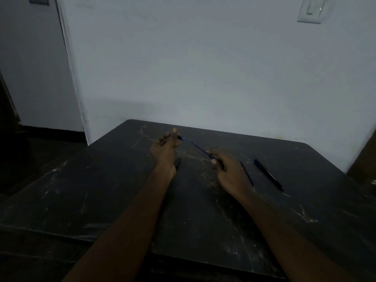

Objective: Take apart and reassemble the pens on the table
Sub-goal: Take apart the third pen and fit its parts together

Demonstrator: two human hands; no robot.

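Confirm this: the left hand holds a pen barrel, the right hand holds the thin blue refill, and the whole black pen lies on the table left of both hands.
One detail is wrong. The head view shows the black pen lying to the right of both hands, beyond the right hand. The left hand does hold the barrel, and the right holds the refill.

A single head-worn wide-angle camera looks forward and down from above the near edge of the scratched dark rectangular desk (pixel 101 190), facing a pale painted wall (pixel 203 68) close behind its far edge. Both forearms reach away from the lens, so the view sits close, with no second view to overlap.
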